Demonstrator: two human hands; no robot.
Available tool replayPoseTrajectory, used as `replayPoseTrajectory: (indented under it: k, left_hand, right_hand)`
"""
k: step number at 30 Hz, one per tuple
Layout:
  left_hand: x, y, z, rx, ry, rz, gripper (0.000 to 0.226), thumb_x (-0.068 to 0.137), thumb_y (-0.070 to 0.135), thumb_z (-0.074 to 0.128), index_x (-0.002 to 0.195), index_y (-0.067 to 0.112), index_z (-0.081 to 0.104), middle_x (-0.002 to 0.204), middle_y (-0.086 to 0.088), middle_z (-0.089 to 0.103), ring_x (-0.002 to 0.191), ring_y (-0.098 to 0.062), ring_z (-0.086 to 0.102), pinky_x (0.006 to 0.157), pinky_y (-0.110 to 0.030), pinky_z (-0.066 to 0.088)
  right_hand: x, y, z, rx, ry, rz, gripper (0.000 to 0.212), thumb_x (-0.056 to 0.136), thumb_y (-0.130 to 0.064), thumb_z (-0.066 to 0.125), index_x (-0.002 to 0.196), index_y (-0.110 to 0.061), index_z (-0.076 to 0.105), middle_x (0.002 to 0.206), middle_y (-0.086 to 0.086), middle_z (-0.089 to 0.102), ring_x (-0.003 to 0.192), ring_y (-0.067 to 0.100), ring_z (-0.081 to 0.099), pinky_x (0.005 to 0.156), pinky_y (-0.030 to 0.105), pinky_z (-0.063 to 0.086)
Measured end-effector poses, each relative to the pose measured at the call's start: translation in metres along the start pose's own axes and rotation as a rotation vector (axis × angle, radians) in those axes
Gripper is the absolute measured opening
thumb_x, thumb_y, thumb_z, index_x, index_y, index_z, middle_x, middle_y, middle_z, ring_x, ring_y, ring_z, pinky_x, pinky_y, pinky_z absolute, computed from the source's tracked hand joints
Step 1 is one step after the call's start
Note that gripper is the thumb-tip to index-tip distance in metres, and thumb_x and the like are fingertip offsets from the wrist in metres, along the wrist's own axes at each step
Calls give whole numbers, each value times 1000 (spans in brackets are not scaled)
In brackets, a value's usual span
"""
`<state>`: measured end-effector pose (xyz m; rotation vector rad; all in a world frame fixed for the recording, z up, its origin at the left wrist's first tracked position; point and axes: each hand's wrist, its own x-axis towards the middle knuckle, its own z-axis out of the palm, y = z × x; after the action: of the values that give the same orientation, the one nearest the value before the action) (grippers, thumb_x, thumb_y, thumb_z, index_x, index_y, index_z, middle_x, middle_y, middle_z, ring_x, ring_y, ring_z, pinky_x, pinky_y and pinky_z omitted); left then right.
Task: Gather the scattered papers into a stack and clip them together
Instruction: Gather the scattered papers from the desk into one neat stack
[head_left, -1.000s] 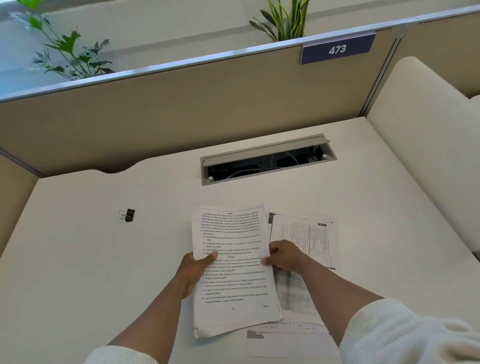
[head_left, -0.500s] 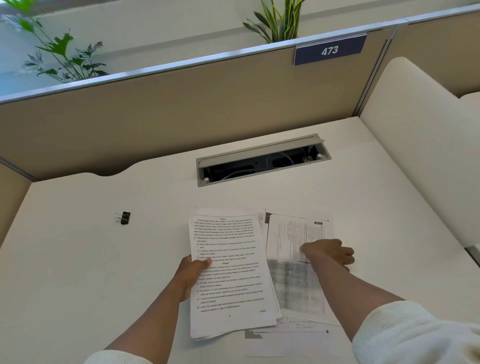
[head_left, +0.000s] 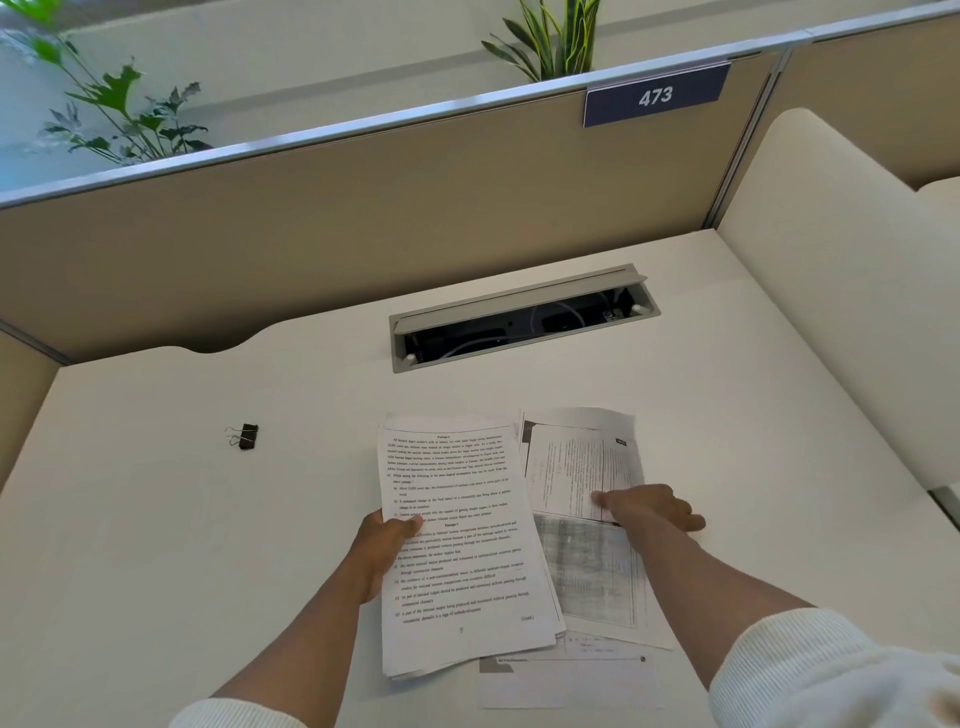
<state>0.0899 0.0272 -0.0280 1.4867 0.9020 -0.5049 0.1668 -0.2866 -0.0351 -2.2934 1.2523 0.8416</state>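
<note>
The right hand (head_left: 649, 512) has left the white printed paper stack (head_left: 462, 545), pinched at its edge by the left hand (head_left: 387, 540), and lies flat, fingers spread, on the loose grey-shaded photocopied sheet (head_left: 582, 457) beside it on the white surface (head_left: 156, 545); better to slide that sheet over than lift it, with the small black binder clip (head_left: 244, 436) waiting well to the left.

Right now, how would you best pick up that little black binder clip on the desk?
Pinch the binder clip by its black body, from above. It lies flat on the desk, wire handles folded toward the left, nothing crowding it.
</note>
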Motion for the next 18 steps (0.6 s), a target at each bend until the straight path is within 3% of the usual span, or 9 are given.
replayPoseTrajectory:
  k: [3,5,7,9,13,16,18]
  left_hand:
    - [1,0,-1,-3,1,0,31,94,9,64,125,7,64,115,-16,71,102,-37,69,92,-55,54]
    - [0,0,-2,0,2,5,31,94,9,64,125,7,64,115,-15,72,102,-36,69,91,-53,55]
    - [0,0,-6,1,5,8,30,94,9,64,124,7,64,113,-15,72,100,-36,70,88,-51,57]
    - [0,1,-11,0,16,12,30,94,9,65,123,8,65,111,-15,73,98,-36,70,86,-50,57]
    - [0,0,-20,1,29,15,28,94,10,65,122,9,65,109,-14,74,96,-35,71,83,-48,58]
    - [0,-1,-23,0,37,16,29,93,10,65,122,8,65,109,-14,74,96,-35,71,85,-50,58]
    - [-1,-3,-23,-6,34,15,29,93,10,66,121,8,66,108,-14,74,96,-35,72,83,-48,59]
  right_hand:
    - [2,1,2,-11,-1,-73,53,76,-43,68,116,-11,56,120,13,54,117,30,45,89,39,34]
    - [3,-1,4,148,23,-160,38,84,-20,58,119,-6,54,120,17,56,112,34,52,92,42,46]
    - [1,-3,2,342,77,-258,35,85,-10,55,119,-4,50,116,19,60,101,37,61,84,44,54]
    - [-3,-6,-5,415,187,-336,29,85,-8,56,113,-6,49,108,18,63,92,37,64,76,42,55]
    - [-7,-24,-21,527,430,-444,13,90,-8,48,103,-11,49,95,15,65,74,31,56,63,35,43]
    - [-7,-40,-31,701,402,-466,15,93,-12,47,106,-14,52,93,12,65,80,33,62,70,37,50]
    - [-7,-49,-34,851,293,-474,21,93,-18,51,112,-13,56,106,13,67,89,31,62,78,35,50]
